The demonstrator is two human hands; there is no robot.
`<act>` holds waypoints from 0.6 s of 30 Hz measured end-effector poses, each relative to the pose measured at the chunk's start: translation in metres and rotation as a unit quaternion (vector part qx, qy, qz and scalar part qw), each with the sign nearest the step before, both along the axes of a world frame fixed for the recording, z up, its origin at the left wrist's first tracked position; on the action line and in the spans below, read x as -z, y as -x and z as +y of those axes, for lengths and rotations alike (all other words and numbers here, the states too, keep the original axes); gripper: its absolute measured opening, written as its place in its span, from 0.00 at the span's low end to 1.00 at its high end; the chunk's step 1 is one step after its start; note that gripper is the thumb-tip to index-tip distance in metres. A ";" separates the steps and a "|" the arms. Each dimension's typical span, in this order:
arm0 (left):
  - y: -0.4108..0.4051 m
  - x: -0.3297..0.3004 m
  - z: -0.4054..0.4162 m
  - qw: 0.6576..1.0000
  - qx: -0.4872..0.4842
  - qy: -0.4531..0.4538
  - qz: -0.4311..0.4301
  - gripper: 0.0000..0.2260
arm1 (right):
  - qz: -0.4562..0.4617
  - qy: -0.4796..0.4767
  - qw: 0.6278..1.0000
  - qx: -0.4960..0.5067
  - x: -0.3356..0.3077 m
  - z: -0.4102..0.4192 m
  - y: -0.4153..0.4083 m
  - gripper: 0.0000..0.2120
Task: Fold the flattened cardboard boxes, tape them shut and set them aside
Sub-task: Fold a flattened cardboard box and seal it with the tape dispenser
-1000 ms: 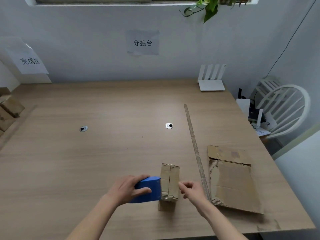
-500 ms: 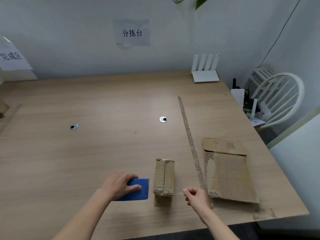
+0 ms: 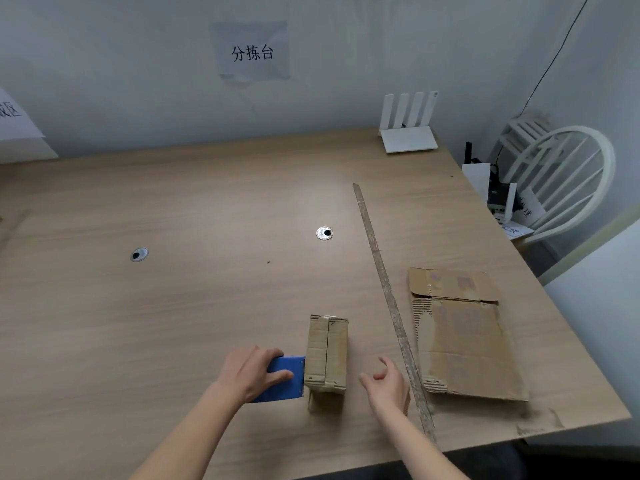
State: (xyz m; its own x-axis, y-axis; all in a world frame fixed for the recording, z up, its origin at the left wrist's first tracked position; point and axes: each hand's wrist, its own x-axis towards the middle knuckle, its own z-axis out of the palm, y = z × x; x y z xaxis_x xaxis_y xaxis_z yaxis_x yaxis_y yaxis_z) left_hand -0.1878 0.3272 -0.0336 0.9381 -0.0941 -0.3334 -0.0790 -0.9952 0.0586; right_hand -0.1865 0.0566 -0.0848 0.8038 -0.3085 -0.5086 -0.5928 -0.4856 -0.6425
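Observation:
A small folded cardboard box (image 3: 327, 353) stands on the wooden table (image 3: 173, 306) near its front edge, a seam running down its top face. My left hand (image 3: 252, 372) grips a blue tape dispenser (image 3: 285, 379), which touches the box's left side. To the right of the box my right hand (image 3: 386, 384) hovers with relaxed fingers and holds nothing. A flattened cardboard box (image 3: 460, 334) lies further right on the table.
A long strip of tape (image 3: 388, 292) runs across the table between the box and the flat cardboard. A white router (image 3: 408, 133) stands at the back right. A white chair (image 3: 561, 181) with small devices sits beyond the right edge. Two cable grommets (image 3: 324, 233) are set in the tabletop.
The dispenser came away from the box half a second ago and is back against its left side. My right hand let go of the box and moved off to the right.

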 end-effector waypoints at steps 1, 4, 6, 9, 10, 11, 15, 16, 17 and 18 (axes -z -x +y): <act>0.000 0.001 0.000 1.000 0.000 0.006 -0.002 0.25 | -0.042 0.012 0.999 -0.013 -0.005 0.003 0.001 0.21; 0.002 0.004 -0.007 1.000 -0.007 0.028 0.001 0.26 | -0.073 -0.001 0.993 -0.091 -0.019 0.033 0.003 0.28; 0.005 0.007 -0.011 0.999 -0.019 0.035 -0.005 0.26 | -0.057 0.020 0.990 -0.127 -0.021 0.047 0.006 0.43; 0.007 0.010 -0.011 0.999 -0.029 0.042 -0.014 0.28 | -0.006 0.028 0.991 -0.134 -0.016 0.049 0.004 0.46; 0.009 0.011 -0.009 0.998 -0.033 0.044 -0.010 0.28 | 0.005 0.029 0.990 -0.139 -0.014 0.047 0.004 0.46; 0.011 0.012 -0.006 0.998 -0.040 0.043 -0.001 0.27 | 0.012 0.033 0.989 -0.141 -0.013 0.045 0.003 0.45; 0.010 0.013 0.001 0.998 -0.055 0.029 0.012 0.25 | 0.013 0.035 0.986 -0.160 -0.013 0.043 -0.007 0.43; 0.007 0.013 -0.002 0.998 -0.050 0.025 0.007 0.24 | 0.012 0.033 0.985 -0.170 -0.015 0.043 -0.009 0.43; 0.005 0.012 -0.007 0.999 -0.047 0.017 0.003 0.24 | 0.011 0.030 0.983 -0.180 -0.016 0.043 -0.011 0.44; 0.002 0.012 -0.012 0.999 -0.048 0.006 0.004 0.24 | 0.009 0.027 0.982 -0.189 -0.017 0.042 -0.011 0.45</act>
State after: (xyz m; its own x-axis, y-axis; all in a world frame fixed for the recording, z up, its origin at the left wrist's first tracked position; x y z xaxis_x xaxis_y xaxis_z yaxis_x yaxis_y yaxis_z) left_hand -0.1899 0.3148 -0.0455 0.9402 -0.0084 -0.3406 0.0165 -0.9974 0.0703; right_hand -0.1754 0.0988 -0.0674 0.8572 -0.0171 -0.5148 -0.3745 -0.7068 -0.6002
